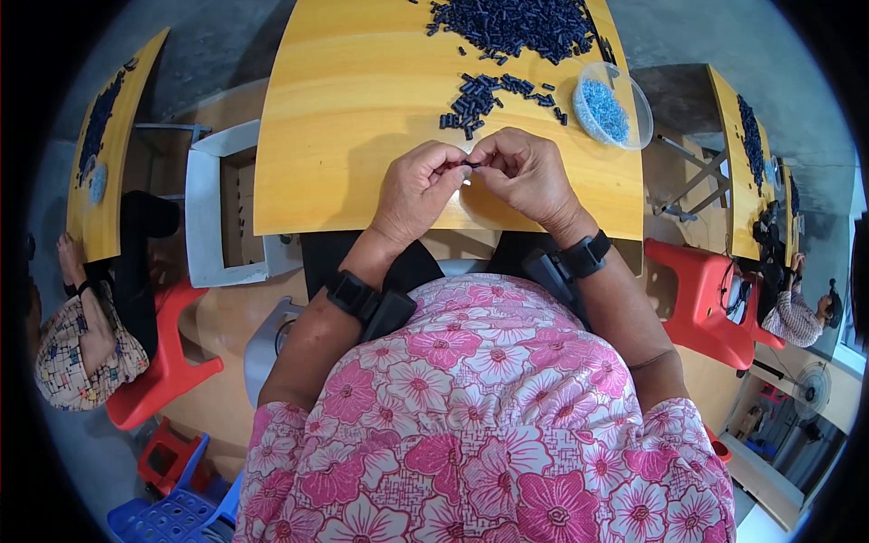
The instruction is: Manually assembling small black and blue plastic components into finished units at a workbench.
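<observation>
Near the front of a yellow table (pixel 335 136), my left hand (pixel 418 188) and my right hand (pixel 529 176) meet fingertip to fingertip. Both are pinched on one small dark cylindrical piece (pixel 470 165), mostly covered by the fingers. A tiny white spot shows just below it; I cannot tell what it is. Just beyond my fingers lies a loose cluster of similar dark cylinders (pixel 471 107), with a large heap (pixel 516 25) of them farther back. To the right, a clear plastic bowl (pixel 643 118) contains many tiny light-blue pieces (pixel 604 110).
An open white box (pixel 206 204) stands left of the table, its inside partly visible. People sit at other yellow tables (pixel 109 172) on both sides. Red plastic chairs (pixel 692 290) and a blue one (pixel 163 518) stand around. Black straps circle my wrists.
</observation>
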Motion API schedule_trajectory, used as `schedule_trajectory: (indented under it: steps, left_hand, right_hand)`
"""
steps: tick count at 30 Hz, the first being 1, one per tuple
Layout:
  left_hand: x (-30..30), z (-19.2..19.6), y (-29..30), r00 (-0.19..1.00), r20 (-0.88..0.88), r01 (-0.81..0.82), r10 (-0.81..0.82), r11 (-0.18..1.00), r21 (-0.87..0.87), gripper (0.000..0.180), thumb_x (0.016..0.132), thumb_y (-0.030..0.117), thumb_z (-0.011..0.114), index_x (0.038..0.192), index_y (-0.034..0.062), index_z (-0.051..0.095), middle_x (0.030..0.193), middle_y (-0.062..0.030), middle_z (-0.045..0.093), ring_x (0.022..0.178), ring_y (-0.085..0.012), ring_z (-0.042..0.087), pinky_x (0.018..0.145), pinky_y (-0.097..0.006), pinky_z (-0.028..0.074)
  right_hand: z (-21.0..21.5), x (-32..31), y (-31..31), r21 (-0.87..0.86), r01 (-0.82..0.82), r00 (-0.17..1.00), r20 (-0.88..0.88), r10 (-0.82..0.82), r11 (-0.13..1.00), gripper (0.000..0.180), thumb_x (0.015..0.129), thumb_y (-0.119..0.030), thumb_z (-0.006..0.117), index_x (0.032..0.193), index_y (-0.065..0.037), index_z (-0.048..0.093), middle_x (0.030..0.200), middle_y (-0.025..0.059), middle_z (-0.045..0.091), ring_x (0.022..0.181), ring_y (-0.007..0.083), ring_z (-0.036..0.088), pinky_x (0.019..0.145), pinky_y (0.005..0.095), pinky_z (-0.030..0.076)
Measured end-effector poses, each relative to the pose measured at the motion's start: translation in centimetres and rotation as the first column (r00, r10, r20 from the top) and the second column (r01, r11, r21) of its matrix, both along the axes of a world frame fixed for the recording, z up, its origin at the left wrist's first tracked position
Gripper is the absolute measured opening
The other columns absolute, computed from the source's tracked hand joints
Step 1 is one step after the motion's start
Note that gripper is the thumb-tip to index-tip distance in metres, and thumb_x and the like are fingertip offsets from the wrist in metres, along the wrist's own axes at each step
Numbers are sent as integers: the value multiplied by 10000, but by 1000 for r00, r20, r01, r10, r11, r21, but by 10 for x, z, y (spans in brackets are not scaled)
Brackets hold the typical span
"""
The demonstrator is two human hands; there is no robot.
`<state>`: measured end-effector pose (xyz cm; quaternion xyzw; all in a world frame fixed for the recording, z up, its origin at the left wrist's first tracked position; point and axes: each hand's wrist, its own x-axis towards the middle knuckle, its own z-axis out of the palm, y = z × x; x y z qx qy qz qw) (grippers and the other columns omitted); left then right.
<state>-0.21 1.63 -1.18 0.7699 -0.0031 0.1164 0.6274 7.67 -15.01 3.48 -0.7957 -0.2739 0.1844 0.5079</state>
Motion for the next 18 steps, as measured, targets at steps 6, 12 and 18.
schedule_trajectory:
  steps: [6,12,18]
  left_hand:
    - [1,-4,1,999,-16,27,-31,979,-201,103,899,56,618,963,-17,653,839,-48,622,718,-94,568,667,-245,473]
    - [-1,-4,7,998,-33,53,-62,973,-224,128,939,91,602,961,-24,653,820,-37,616,729,-90,568,675,-238,473]
    - [0,-5,10,996,-37,71,-80,976,-208,157,977,123,581,969,-24,639,860,-24,616,779,-82,591,725,-231,500]
  right_hand:
    - [-23,-1,0,217,59,991,-134,-30,974,154,809,-6,682,963,-6,695,838,26,675,714,66,616,661,218,508]
    - [-17,-5,4,306,90,980,-195,-30,948,140,832,-1,716,972,-1,712,861,33,670,767,88,622,698,217,505]
    - [-11,-2,5,250,33,997,-71,-16,968,136,809,-10,729,944,-17,733,864,60,668,791,133,620,714,251,504]
